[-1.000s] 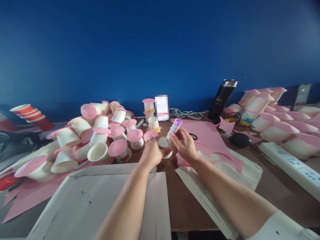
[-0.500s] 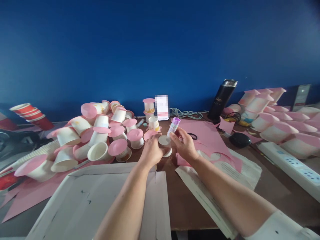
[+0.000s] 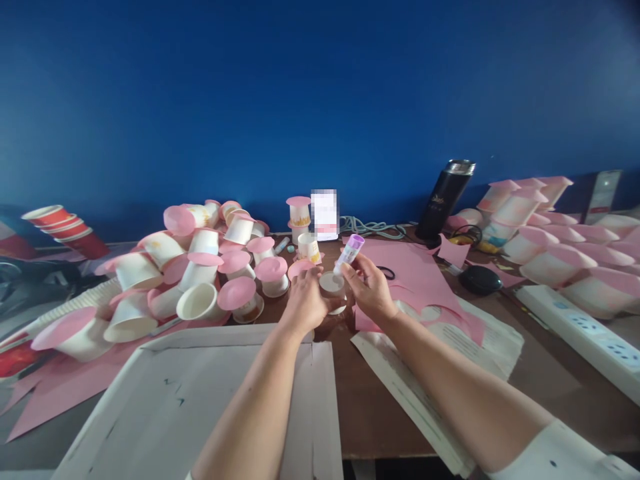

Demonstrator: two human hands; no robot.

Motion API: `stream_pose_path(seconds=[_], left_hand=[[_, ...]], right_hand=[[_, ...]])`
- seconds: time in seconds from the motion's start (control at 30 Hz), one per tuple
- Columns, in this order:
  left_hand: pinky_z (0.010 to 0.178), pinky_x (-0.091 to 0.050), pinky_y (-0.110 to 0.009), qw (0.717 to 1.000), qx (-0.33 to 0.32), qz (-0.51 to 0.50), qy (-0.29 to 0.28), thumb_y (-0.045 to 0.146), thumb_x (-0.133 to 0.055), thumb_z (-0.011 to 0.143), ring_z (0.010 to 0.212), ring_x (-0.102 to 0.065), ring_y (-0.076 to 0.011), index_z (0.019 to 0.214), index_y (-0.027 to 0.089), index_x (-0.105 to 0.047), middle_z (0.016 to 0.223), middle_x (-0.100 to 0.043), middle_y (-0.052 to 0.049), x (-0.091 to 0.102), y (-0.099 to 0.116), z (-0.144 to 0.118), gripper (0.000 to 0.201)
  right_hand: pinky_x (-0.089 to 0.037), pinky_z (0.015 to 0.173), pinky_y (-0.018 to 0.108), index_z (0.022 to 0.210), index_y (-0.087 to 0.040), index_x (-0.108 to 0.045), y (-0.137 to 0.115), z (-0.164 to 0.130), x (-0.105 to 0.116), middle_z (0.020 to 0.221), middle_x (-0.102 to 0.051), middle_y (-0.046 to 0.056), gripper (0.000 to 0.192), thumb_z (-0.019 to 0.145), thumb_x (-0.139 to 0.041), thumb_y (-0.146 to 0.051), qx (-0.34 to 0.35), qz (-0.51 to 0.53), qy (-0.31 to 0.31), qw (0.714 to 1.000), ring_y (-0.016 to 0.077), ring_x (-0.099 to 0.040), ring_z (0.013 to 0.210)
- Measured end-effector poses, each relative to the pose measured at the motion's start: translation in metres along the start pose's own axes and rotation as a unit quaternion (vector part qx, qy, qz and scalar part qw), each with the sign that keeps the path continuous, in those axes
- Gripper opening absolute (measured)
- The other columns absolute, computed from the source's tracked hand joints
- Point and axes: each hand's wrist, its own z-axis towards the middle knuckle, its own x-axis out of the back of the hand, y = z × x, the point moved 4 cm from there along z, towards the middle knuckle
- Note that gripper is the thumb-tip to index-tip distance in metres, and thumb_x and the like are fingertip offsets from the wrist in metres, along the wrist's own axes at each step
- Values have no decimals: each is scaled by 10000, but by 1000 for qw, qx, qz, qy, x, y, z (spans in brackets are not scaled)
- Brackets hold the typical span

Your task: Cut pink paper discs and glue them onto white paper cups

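Nearest: a white board [image 3: 200, 400] is lying flat on the bench [image 3: 365, 413], w/ printed paper [image 3: 450, 373] to its right.

Past that, both hands are working mid-bench. Left hand [image 3: 305, 303] is gripping an upturned cup [image 3: 333, 288], fingers wrapped round its side, base facing up. Right hand [image 3: 370, 287] is pinching a glue stick [image 3: 349, 254] between thumb & fingers, purple end up, lower tip just at the cup's base, prob. touching but can't tell for sure.

Progress, judging by the layout: this cup isn't carrying a pink disc yet; glue looks to be going on now, disc left to do. Pink sheet [image 3: 410, 273] w/ cut-outs is lying just right of the hands.

Further left, a big pile [image 3: 200, 273] of cups, many already capped w/ pink discs, so lots done. A few bare cups in there seem left. Far right, another capped batch [image 3: 545, 227] beside a power strip [image 3: 585, 330]. At the back: black flask [image 3: 445, 199], red cups [image 3: 65, 230], blue wall [image 3: 320, 93].
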Motion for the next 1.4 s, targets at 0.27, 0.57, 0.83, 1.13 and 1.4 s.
stream_pose_path(seconds=[0.27, 0.57, 0.83, 1.13, 1.4], left_hand=[[920, -436, -461, 998, 21, 55, -25, 495, -733, 706, 1115, -543, -362, 1086, 137, -584, 1140, -609, -177, 0, 2, 0, 543], [984, -399, -474, 999, 15, 34, -25, 495, -752, 679, 1206, -489, -371, 1200, 129, -539, 1250, -562, -196, -1, 3, -2, 672], [898, -442, -468, 997, 21, 69, -31, 520, -728, 696, 1102, -542, -376, 1044, 134, -566, 1126, -599, -184, -3, 2, 0, 545], [922, -435, -468, 998, 19, 47, -36, 476, -742, 693, 1135, -528, -380, 1038, 140, -594, 1129, -608, -188, -1, 5, -2, 504], [965, -407, -482, 999, 19, 37, -10, 459, -782, 648, 1194, -491, -379, 1187, 139, -541, 1232, -561, -197, -3, 2, -2, 672]], right_hand=[[-456, 795, 352, 1027, -217, -643, 6, 1, 2, 906, -688, 61, 268, 921, -518, -429, 16, -65, 21, 998, 228, -594, 861], [-487, 809, 362, 1058, -216, -632, 10, 2, 2, 954, -693, 78, 294, 930, -497, -443, -8, 11, 24, 1000, 232, -628, 873], [-484, 854, 372, 1113, -218, -619, 11, 0, -3, 1023, -696, 81, 299, 927, -515, -427, 10, -14, -1, 1000, 236, -629, 931], [-474, 776, 344, 975, -214, -613, 14, 4, 4, 900, -684, 61, 238, 924, -505, -419, -11, -35, 29, 999, 223, -625, 832], [-474, 753, 350, 989, -238, -621, 9, 2, 2, 902, -677, 69, 251, 936, -474, -434, 14, -31, 24, 999, 243, -625, 845]])
